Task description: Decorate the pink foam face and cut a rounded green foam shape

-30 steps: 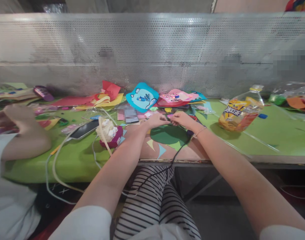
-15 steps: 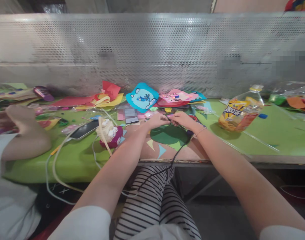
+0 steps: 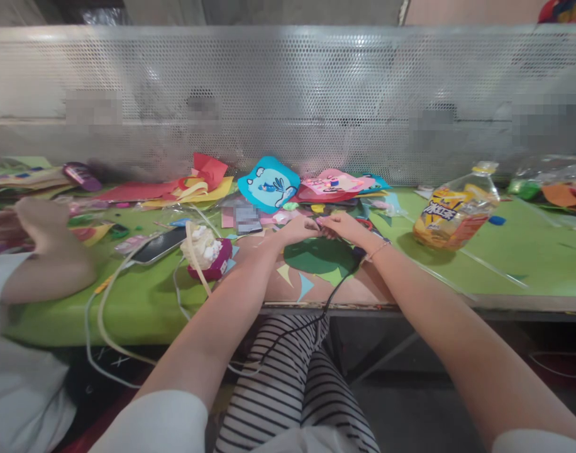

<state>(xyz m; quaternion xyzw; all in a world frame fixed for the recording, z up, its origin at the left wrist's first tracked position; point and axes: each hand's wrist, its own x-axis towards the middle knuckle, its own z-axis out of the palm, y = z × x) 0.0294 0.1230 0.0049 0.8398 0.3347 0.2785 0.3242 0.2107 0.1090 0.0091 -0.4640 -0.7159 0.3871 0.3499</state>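
My left hand (image 3: pixel 301 228) and my right hand (image 3: pixel 339 225) meet above the far edge of a dark green paper piece (image 3: pixel 319 255), fingertips pinched close together. What they hold between them is too small to make out. The green piece lies on a brown board (image 3: pixel 278 292) with small light blue (image 3: pixel 305 287) and pale yellow paper scraps (image 3: pixel 285 274) around it. A black cable (image 3: pixel 336 288) runs from beside my right wrist down over the table edge.
Behind my hands are a blue painted card (image 3: pixel 269 185) and a pink decorated card (image 3: pixel 335 182). A drink bottle (image 3: pixel 451 211) stands right. Left are a phone (image 3: pixel 160 245), a maroon object with cream topping (image 3: pixel 211 261), loose cables and another person's arm (image 3: pixel 52 258).
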